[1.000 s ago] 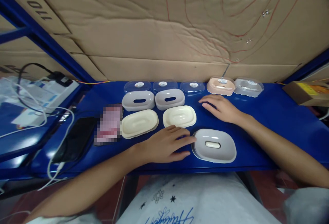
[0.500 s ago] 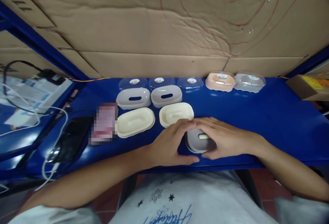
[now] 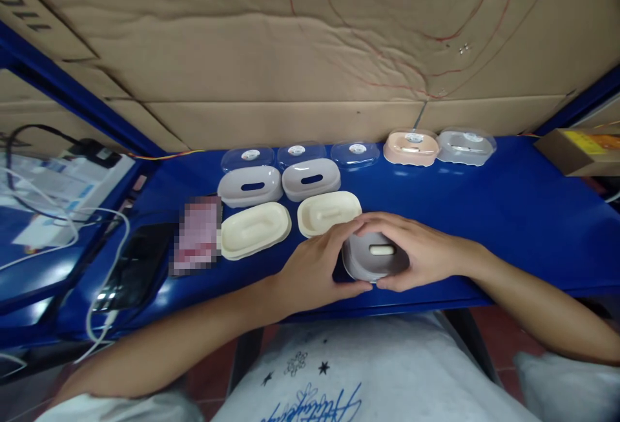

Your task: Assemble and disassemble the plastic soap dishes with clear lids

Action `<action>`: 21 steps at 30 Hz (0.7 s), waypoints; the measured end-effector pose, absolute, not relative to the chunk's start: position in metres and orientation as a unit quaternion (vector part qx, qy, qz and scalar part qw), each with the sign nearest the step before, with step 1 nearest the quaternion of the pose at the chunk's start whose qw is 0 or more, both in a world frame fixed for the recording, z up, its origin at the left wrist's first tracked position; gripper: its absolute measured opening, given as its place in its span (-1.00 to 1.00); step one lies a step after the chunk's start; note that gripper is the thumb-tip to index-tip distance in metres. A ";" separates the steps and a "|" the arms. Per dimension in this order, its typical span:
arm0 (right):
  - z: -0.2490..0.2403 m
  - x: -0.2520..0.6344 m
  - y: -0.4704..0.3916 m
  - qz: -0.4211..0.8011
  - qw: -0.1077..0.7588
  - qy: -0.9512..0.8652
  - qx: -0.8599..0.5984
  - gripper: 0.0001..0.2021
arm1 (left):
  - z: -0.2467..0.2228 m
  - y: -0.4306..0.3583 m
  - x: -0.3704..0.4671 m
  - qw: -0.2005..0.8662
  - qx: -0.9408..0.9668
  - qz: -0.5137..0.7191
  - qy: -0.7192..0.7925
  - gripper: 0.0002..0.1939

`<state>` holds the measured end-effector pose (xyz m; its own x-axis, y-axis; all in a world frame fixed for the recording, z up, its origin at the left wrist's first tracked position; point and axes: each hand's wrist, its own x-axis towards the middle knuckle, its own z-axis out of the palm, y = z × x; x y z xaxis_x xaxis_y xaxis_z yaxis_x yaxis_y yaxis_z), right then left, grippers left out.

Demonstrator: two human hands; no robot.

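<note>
At the table's front edge, both hands are wrapped round an oval grey plastic soap dish [image 3: 364, 262]. A cream raised bar [image 3: 382, 250] shows through the slot in its floor. My left hand [image 3: 312, 270] curves along the left side, thumb at the front rim. From the right, my right hand [image 3: 426, 253] grips it, with its fingers over the far rim and thumb at the front. The fingertips of both hands meet at the far side and hide that rim. Just beyond my left hand lies a cream oval tray [image 3: 310, 218]; another cream tray [image 3: 254, 231] is further left.
Two grey slotted dishes [image 3: 250, 187] stand behind the trays, with several clear lids [image 3: 356, 154] behind. A peach lidded soap dish [image 3: 411, 148] and a grey lidded one [image 3: 465, 148] stand back right. Phone [image 3: 138, 267], cables [image 3: 126, 241] lie left; a cardboard box [image 3: 576, 154] sits right.
My right hand has shifted slightly, uncovering more of the dish's inside and the whole cream bar. The view has tilted a little; the other dishes stay in place.
</note>
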<state>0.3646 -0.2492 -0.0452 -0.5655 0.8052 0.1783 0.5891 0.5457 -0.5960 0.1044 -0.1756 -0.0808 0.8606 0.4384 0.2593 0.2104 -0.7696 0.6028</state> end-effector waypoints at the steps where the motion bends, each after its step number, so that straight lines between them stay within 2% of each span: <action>1: -0.045 0.365 -0.249 0.247 0.224 -0.850 -0.407 -0.26 | -0.081 -0.175 0.104 0.293 0.919 0.194 0.180 0.12; 7: -0.032 0.390 -0.244 0.285 0.296 -0.809 -0.421 -0.34 | -0.088 -0.173 0.104 0.247 0.934 0.179 0.188 0.23; 10: -0.026 0.412 -0.237 0.244 0.310 -0.791 -0.468 -0.36 | -0.087 -0.173 0.104 0.229 0.942 0.168 0.177 0.19; 15: -0.040 0.446 -0.219 0.084 0.274 -0.779 -0.558 -0.37 | -0.083 -0.173 0.104 0.196 0.961 0.125 0.149 0.02; 21: -0.060 0.461 -0.209 0.060 0.220 -0.788 -0.572 -0.31 | -0.089 -0.171 0.102 0.152 0.973 0.121 0.123 -0.10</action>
<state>0.4606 -0.2091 -0.0598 -0.2486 0.9279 0.2778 0.8748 0.3382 -0.3470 0.1021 -0.1710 -0.0888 0.9404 0.2757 0.1991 0.2018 -0.9236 0.3259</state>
